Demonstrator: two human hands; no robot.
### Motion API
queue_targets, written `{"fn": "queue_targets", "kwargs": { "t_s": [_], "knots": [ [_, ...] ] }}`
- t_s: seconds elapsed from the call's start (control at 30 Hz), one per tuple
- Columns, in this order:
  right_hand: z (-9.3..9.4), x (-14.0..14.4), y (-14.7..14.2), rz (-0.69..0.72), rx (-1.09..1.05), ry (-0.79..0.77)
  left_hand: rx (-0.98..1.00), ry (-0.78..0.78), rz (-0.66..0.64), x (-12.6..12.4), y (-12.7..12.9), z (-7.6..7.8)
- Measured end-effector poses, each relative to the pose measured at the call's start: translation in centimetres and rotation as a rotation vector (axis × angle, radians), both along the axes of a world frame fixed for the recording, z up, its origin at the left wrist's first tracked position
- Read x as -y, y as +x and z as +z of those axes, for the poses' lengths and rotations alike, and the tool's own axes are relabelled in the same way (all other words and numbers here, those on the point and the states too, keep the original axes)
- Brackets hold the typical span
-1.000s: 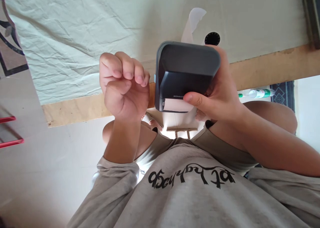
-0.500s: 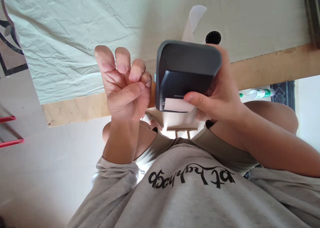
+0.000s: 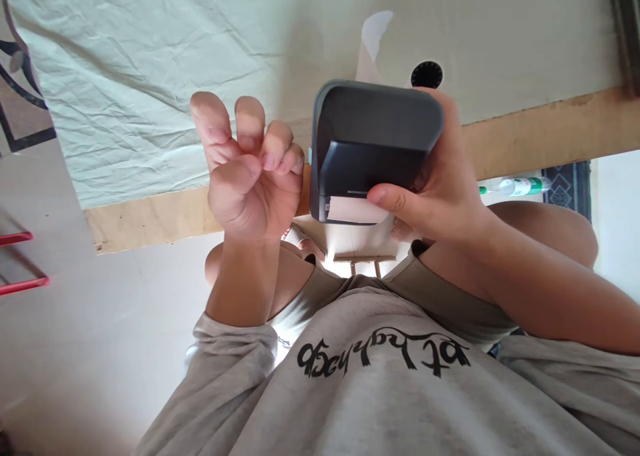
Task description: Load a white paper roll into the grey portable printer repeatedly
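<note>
A dark grey label printer [image 3: 373, 143] is held up in front of the chest, clasped by the right hand [image 3: 435, 196]: its thumb is pressed along the lower front edge, and the other fingers are wrapped round the far side, mostly hidden behind the casing. A white paper label [image 3: 350, 209] is seen poking from the slot at the bottom of the printer, just beside the thumb tip. A pale strip of paper [image 3: 371, 43] is seen rising above the printer's top edge.

The left hand [image 3: 247, 176] is raised just beside the printer, apart from it, with nothing seen in it. Its fingers are loosely curled, the index and middle fingers [image 3: 215, 119] half lifted, the thumb folded across the palm towards the smaller fingers.

Behind both hands a crinkled pale green cloth [image 3: 125, 76] is spread, edged by a wooden board [image 3: 540, 133]. A small round black disc [image 3: 427, 75] is seen on the cloth near the printer's upper corner. A green and white bottle [image 3: 515, 187] is glimpsed past the right wrist. A grey sweatshirt with black lettering [image 3: 383, 359] fills the lower part of the view, and red bars [image 3: 23, 263] are caught at the left edge
</note>
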State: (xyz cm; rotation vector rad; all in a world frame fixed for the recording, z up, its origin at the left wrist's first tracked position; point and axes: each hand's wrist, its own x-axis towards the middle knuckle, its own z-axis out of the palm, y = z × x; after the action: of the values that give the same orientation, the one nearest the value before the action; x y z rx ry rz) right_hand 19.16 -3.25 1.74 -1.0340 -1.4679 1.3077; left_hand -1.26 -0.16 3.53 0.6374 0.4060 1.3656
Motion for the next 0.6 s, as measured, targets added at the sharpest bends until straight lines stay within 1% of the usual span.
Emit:
{"fn": "queue_targets", "kwargs": {
  "t_s": [0.07, 0.13, 0.2, 0.33, 0.6],
  "knots": [
    [-0.08, 0.01, 0.02, -0.006, 0.003, 0.007, -0.019, 0.016, 0.002, -0.01, 0.11, -0.23],
    [-0.16, 0.03, 0.04, -0.006, 0.009, 0.006, -0.002, 0.06, 0.015, -0.02, 0.22, -0.48],
    [-0.2, 0.04, 0.04, -0.003, 0.014, 0.006, 0.002, 0.068, 0.009, -0.02, 0.25, -0.6],
    [-0.2, 0.04, 0.03, -0.002, 0.005, 0.01, -0.02, 0.011, -0.031, 0.07, 0.04, -0.4],
    [-0.14, 0.07, 0.07, -0.006, 0.046, -0.009, 0.001, -0.05, 0.013, 0.12, -0.14, -0.13]
  ]
}}
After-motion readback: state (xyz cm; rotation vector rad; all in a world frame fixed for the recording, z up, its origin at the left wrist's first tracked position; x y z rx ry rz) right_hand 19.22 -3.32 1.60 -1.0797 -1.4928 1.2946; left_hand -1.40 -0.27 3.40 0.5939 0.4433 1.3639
